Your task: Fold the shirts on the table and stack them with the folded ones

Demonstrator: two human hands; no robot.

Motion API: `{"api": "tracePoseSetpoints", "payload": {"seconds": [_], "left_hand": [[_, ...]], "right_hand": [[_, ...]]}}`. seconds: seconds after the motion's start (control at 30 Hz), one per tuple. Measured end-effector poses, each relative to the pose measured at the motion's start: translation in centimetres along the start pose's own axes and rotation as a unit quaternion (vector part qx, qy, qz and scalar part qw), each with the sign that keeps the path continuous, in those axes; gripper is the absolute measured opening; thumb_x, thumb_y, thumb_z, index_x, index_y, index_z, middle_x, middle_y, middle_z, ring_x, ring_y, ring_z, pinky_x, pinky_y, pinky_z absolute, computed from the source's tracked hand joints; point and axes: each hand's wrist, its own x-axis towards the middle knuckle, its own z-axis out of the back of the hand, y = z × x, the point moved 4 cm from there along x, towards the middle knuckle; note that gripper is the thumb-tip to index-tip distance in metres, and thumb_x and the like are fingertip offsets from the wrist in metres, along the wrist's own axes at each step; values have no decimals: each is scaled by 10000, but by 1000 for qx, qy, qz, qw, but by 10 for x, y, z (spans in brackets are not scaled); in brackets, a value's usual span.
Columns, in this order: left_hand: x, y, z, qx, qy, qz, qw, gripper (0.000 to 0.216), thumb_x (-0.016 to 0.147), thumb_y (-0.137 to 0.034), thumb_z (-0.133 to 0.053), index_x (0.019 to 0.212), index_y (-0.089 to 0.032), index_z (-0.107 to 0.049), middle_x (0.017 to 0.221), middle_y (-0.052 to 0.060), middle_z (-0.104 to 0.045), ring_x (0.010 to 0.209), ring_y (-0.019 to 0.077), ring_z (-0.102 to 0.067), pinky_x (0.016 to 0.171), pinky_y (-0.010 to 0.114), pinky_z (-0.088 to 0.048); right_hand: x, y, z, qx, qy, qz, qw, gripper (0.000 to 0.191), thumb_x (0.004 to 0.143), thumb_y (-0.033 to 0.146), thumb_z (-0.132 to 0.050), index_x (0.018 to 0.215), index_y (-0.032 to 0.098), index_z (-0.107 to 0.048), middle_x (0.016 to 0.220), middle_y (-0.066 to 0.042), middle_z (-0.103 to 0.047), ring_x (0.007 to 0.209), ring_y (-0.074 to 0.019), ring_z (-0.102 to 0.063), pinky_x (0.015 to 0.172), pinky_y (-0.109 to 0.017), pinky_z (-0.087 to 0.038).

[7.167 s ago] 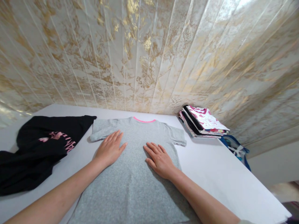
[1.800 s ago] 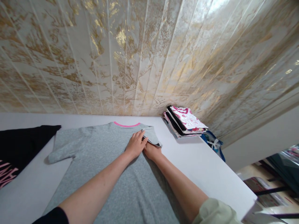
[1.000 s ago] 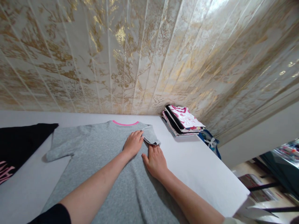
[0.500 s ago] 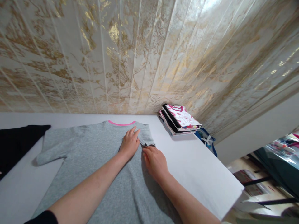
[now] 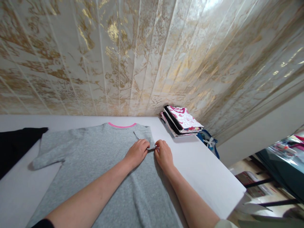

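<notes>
A grey T-shirt (image 5: 95, 152) with a pink neckline lies spread on the white table, its left sleeve stretched out to the side. Its right sleeve (image 5: 144, 135) is folded inward over the body. My left hand (image 5: 138, 153) is closed on the lower edge of that sleeve, fingertips pressed together on the cloth. Close beside it, my right hand (image 5: 164, 155) pinches the sleeve's outer corner. A short stretch of hem shows between the two hands. The fingertips partly hide the cloth they grip.
A stack of folded clothes (image 5: 181, 122) stands at the table's back right, near a blue bag (image 5: 209, 142) beyond the edge. Black cloth (image 5: 19, 144) lies at left. The white table (image 5: 201, 177) meets a gold-patterned curtain (image 5: 123, 63) behind.
My left hand has moved down and right from the shoulder onto the sleeve's edge. My right hand has shifted slightly right and up to its corner.
</notes>
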Motion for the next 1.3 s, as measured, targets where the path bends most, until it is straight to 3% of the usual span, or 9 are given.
{"api": "tracePoseSetpoints", "payload": {"seconds": [0.13, 0.23, 0.3, 0.47, 0.77, 0.93, 1.17, 1.3], "left_hand": [[-1, -4, 3, -5, 1, -2, 1000, 233, 770, -11, -467, 855, -219, -529, 943, 37, -577, 945, 207, -532, 853, 348, -459], [-3, -5, 1, -7, 21, -11, 1000, 146, 802, -91, -521, 879, -214, -537, 933, 36, -583, 919, 209, -546, 832, 344, -464], [-5, -4, -1, -6, 23, -19, 1000, 141, 830, -190, -580, 968, -211, -565, 987, 44, -594, 959, 218, -554, 862, 351, -461], [-7, -1, -4, 17, 18, -27, 999, 367, 837, -329, -642, 1191, -249, -589, 1121, 68, -573, 1089, 243, -531, 964, 387, -429], [-8, -1, -3, 36, 2, -15, 999, 294, 845, -326, -635, 1122, -227, -623, 1072, 74, -569, 1045, 244, -536, 944, 396, -443], [-8, -4, -4, 20, 6, -43, 999, 255, 845, -284, -638, 1091, -221, -613, 1165, 75, -573, 1116, 239, -520, 991, 378, -420], [-9, -5, -3, 34, 17, -31, 999, 175, 838, -287, -650, 990, -214, -603, 1081, 60, -592, 1042, 236, -547, 922, 370, -448], [-9, -4, -2, 55, 1, -20, 998, 278, 841, -347, -651, 1083, -219, -607, 1068, 65, -581, 1034, 245, -545, 929, 383, -439]], "right_hand": [[3, -3, 0, -12, 0, -14, 1000, 180, 826, 94, -460, 922, 217, -550, 884, -17, -570, 810, -165, -525, 695, -258, -318], [1, -4, 1, -24, 4, -24, 999, 167, 841, 116, -481, 935, 221, -570, 888, -16, -566, 790, -161, -529, 678, -256, -304], [0, -3, 0, -29, 8, -24, 999, 173, 851, 134, -490, 959, 229, -586, 902, -18, -566, 779, -159, -534, 668, -255, -301], [-2, 1, 1, -12, -7, -7, 1000, 243, 849, 128, -468, 1032, 239, -585, 914, -14, -568, 787, -155, -548, 678, -251, -319], [2, -2, -2, -8, -23, -9, 1000, 82, 829, 172, -463, 875, 212, -517, 859, -15, -585, 818, -176, -529, 713, -269, -318], [5, -3, -6, 2, -12, -4, 1000, 128, 808, 117, -455, 882, 211, -501, 867, -12, -585, 830, -175, -525, 725, -270, -312], [4, -1, -1, -17, -14, -18, 1000, 205, 805, 76, -441, 930, 210, -533, 904, -29, -576, 844, -180, -529, 731, -270, -322], [1, 2, 0, 12, -14, 0, 1000, 324, 770, 21, -404, 972, 221, -560, 936, -33, -555, 841, -172, -534, 746, -260, -354]]}}
